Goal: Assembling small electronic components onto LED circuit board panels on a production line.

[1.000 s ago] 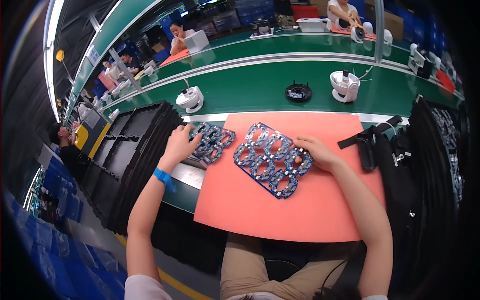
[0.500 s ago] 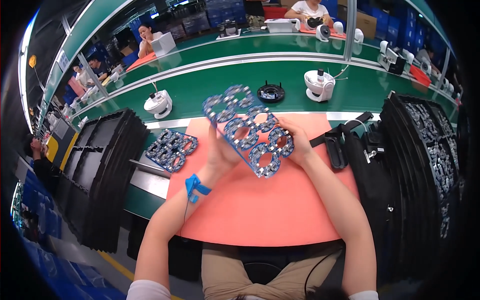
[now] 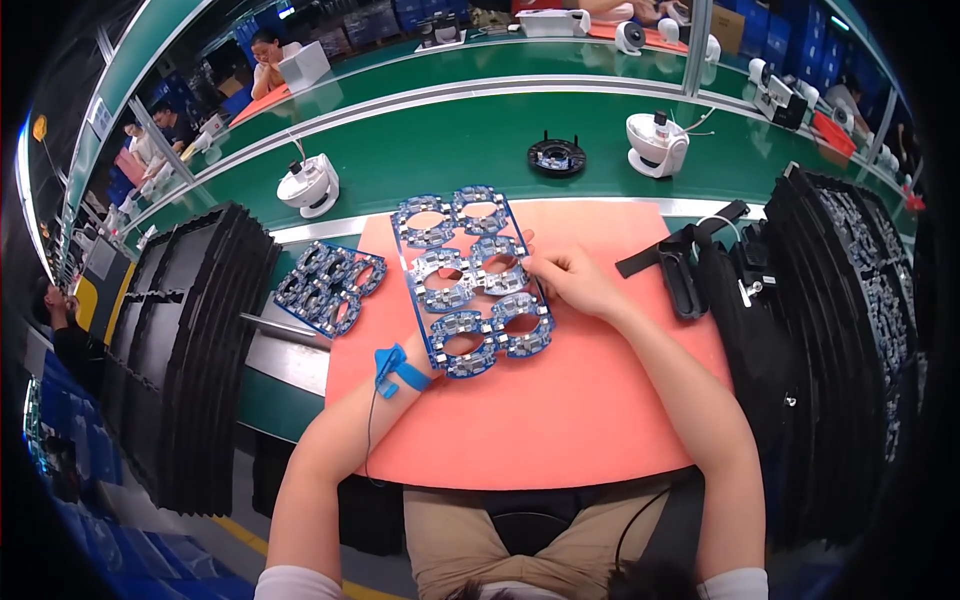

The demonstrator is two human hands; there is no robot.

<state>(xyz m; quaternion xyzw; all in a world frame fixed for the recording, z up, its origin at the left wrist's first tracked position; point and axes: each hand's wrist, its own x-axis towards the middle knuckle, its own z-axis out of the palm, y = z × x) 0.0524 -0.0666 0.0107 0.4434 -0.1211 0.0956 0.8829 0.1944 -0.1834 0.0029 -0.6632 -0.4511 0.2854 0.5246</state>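
Note:
A blue panel of ring-shaped circuit boards (image 3: 442, 292) is held over the salmon-coloured mat, its long side running away from me. My left hand (image 3: 487, 302) supports it from beneath, mostly hidden; skin shows through the ring openings and fingertips curl past the right edge. A blue wrist strap (image 3: 412, 376) circles my left wrist. With thumb and forefinger, my right hand (image 3: 578, 284) pinches the panel's right edge near its middle. More circuit board panels (image 3: 328, 288) lie left of the mat.
Black tray stacks stand left (image 3: 185, 340) and right (image 3: 835, 340), the right one loaded with boards. Beyond the mat (image 3: 560, 420) are two white camera housings (image 3: 310, 186) (image 3: 655, 146) and a black round base (image 3: 556, 157). A black strapped device (image 3: 683, 280) lies at the mat's right. Co-workers sit farther back.
The panel has turned from a slant to nearly straight away from me, its face more toward me. My right hand has shifted to the middle of its right edge. The view has moved slightly.

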